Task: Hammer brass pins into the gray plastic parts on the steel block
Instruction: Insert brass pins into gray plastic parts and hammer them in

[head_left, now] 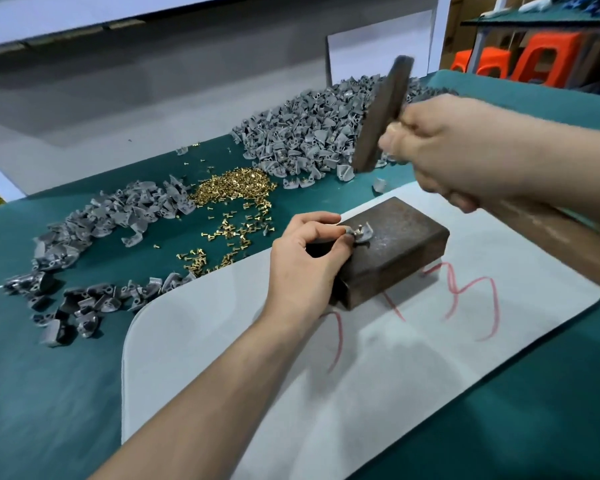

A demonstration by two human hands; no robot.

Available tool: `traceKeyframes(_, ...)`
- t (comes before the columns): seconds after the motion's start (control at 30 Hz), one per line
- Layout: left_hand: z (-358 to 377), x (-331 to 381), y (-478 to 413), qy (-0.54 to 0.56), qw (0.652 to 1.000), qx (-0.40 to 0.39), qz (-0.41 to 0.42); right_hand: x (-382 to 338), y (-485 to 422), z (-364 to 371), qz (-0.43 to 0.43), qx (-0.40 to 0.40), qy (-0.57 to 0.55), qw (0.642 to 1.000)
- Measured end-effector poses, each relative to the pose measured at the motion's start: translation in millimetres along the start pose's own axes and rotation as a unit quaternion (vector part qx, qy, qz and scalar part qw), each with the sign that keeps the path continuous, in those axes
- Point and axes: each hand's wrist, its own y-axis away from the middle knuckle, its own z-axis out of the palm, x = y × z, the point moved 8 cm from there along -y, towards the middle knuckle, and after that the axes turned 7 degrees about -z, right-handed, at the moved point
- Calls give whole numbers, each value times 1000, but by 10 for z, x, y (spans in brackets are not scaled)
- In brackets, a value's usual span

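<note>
A rusty steel block (395, 251) lies on a white sheet. On its top sits a gray plastic part (362, 233) with a pin standing up in it. My left hand (305, 261) pinches that part at the block's left edge. My right hand (454, 147) grips a hammer by its wooden handle, close under the head. The dark hammer head (381, 116) is raised above and behind the block, blurred by motion. A heap of brass pins (236, 188) lies on the green mat to the left of the block.
A large pile of gray parts (312, 129) fills the far side of the mat, and another pile of gray parts (101, 230) lies at the left. The white sheet (326, 375) bears red scribbles. Orange stools (520, 60) stand beyond the table at the back right.
</note>
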Motion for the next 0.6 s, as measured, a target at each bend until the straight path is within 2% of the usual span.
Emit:
traceKeyframes(0.07,-6,6,1,5,1000,4,-4,229,-46,23,56,35,-153,986)
traceKeyframes(0.13,-7,-1,17,12,1000,4,-9,528,-41,177,122,33,-276,953)
traceKeyframes(0.27,-24,-25,5,18,1000,1,-13,1006,31,446,210,20,-398,893)
traceKeyframes(0.37,-44,-42,-1,17,1000,5,-17,1194,76,587,241,-7,-426,872)
traceKeyframes(0.47,-43,-53,-3,6,1000,7,-16,1275,83,671,256,-47,-421,869)
traceKeyframes(0.6,-38,-60,-33,-6,1000,8,-28,1351,44,606,253,-20,-307,917)
